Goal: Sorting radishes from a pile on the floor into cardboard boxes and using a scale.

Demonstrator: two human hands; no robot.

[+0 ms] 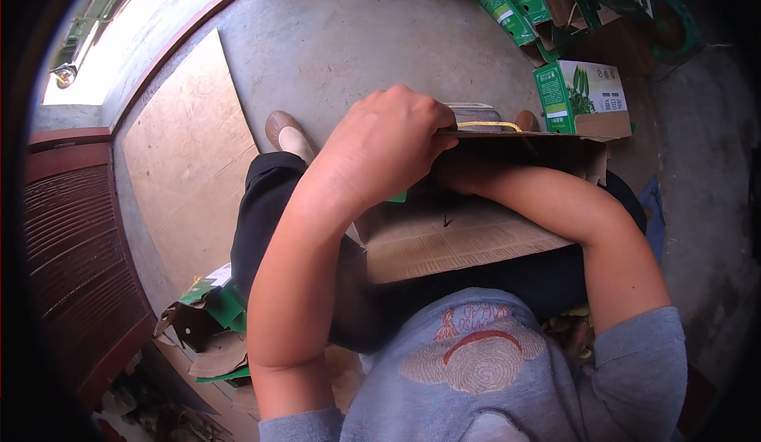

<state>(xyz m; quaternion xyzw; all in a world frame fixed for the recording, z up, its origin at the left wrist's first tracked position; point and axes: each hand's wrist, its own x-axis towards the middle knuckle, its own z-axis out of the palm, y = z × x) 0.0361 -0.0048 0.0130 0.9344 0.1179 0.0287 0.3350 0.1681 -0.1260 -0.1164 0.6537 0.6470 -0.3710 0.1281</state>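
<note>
A brown cardboard box (468,248) lies across my lap, its opening facing me. My left hand (396,137) is closed on the box's far upper edge, with the fingertips bent over the cardboard. A yellow cord (495,126) runs along the outside of that edge, just right of my left hand. My right hand (462,176) reaches inside the box under the far panel; its fingers are hidden in shadow. On the near panel, a small dark piece (446,221) sticks up. A bit of green shows below my left wrist.
Green and white printed cartons (583,97) stand at the far right, more stacked behind. Flattened cardboard (190,156) lies on the concrete floor at left. Torn green cartons (214,315) sit by my left side. A brown slatted panel (79,244) stands at far left.
</note>
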